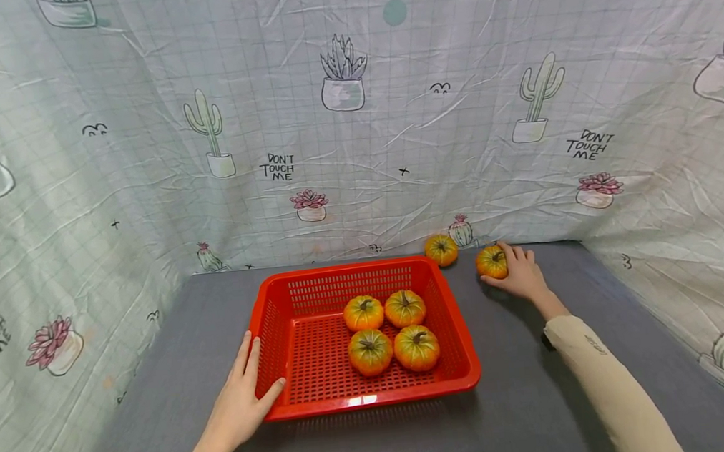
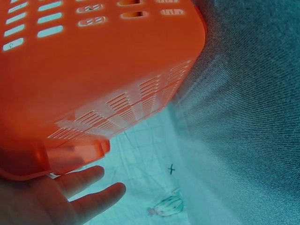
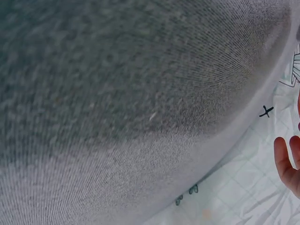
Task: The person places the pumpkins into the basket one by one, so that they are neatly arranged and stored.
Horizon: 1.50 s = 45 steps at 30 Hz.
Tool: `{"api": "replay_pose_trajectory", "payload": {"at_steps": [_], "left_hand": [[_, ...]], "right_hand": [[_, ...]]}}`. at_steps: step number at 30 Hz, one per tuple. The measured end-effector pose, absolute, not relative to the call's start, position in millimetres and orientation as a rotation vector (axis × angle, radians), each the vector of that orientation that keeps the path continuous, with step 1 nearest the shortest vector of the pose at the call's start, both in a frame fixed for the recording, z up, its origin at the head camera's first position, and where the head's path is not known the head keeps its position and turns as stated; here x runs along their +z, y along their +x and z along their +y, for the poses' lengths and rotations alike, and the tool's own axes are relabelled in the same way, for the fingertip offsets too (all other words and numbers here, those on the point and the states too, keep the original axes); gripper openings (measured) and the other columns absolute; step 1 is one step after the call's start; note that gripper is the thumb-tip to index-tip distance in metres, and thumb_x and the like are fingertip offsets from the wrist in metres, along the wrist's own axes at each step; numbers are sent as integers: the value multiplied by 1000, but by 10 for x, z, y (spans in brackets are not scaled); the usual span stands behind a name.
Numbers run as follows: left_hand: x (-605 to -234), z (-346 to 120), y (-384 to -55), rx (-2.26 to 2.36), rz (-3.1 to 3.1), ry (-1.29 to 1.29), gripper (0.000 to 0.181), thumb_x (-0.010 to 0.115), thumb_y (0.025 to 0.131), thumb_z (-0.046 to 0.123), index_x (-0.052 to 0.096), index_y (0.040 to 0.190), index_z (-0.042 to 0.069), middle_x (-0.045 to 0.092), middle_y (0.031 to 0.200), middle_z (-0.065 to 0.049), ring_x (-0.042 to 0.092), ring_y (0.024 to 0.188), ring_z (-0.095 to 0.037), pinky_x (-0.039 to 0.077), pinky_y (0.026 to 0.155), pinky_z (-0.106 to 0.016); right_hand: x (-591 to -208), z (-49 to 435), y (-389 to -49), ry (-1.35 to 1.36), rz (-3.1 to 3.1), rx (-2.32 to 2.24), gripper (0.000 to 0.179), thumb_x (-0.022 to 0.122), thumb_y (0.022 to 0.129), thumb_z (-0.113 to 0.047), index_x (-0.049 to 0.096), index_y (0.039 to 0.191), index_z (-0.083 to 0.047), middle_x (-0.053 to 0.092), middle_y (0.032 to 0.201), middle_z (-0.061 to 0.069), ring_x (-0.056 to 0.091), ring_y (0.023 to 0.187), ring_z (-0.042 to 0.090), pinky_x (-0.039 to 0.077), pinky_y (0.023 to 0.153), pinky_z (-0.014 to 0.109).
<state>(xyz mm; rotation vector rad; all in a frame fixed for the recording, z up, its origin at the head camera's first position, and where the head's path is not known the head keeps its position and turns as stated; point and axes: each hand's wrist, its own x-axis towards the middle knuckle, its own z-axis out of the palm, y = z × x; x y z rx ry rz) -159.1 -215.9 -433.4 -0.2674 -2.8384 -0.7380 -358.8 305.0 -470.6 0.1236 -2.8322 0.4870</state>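
My left hand (image 1: 238, 405) rests at the left side of a red plastic basket (image 1: 377, 399), its straight fingers along the outer rim and the thumb over the near left corner. In the left wrist view two extended fingers (image 2: 98, 199) show beside the basket's perforated wall (image 2: 89, 70). To the right, beyond the basket, my right hand (image 1: 521, 274) grips a small orange-green pumpkin (image 1: 491, 263) from its right side, thumb in front and fingers behind. Only the fingertips (image 3: 281, 154) of that hand appear in the right wrist view, where the pumpkin is out of sight.
Several similar pumpkins (image 1: 371, 352) sit in the right half of the basket. Another pumpkin (image 1: 441, 250) lies on the grey tabletop (image 1: 513, 399) just outside its far right corner. A printed cloth (image 1: 393, 137) hangs behind and along both sides.
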Motion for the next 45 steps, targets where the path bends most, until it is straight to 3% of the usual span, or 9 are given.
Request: {"api": "replay_pose_trajectory", "payload": {"at_steps": [15,23,30,37,45], "left_hand": [[-4339,-2164,-1604,-737,-2846,-266,80,55,84,41,18,141,-2,9,149,-17,29,128,-40,39,89,-56],[-4355,-2170,-1602,-740,-2835,-272,80,55,85,41,19,141,-2,9,149,-16,28,129,-40,39,90,-56],[-4359,-2171,-1607,-743,-2836,-270,80,54,85,43,18,141,-1,9,150,-15,28,129,-40,38,90,-56],[-4351,-2171,-1599,-740,-2824,-276,79,56,84,40,19,141,-2,9,149,-16,28,129,-40,37,91,-56],[-4343,-2164,-1596,-750,-2838,-265,80,55,84,41,19,141,-1,9,149,-16,28,129,-40,37,90,-57]], "right_hand": [[-4652,2950,-3413,152,-2790,505,84,68,68,-53,34,131,-9,37,100,26,34,87,37,40,60,49],[-4605,2851,-3298,217,-2778,590,82,70,66,-52,35,129,-14,37,109,26,37,95,40,42,67,55],[-4552,2763,-3209,326,-2713,663,84,74,65,-46,35,128,-7,45,119,22,40,98,36,41,76,56],[-4495,2668,-3097,389,-2649,648,84,77,62,-41,37,128,-6,46,118,20,39,95,33,43,73,54],[-4422,2585,-2998,451,-2648,614,81,75,63,-48,41,128,-13,46,117,15,39,96,31,44,71,52]]}}
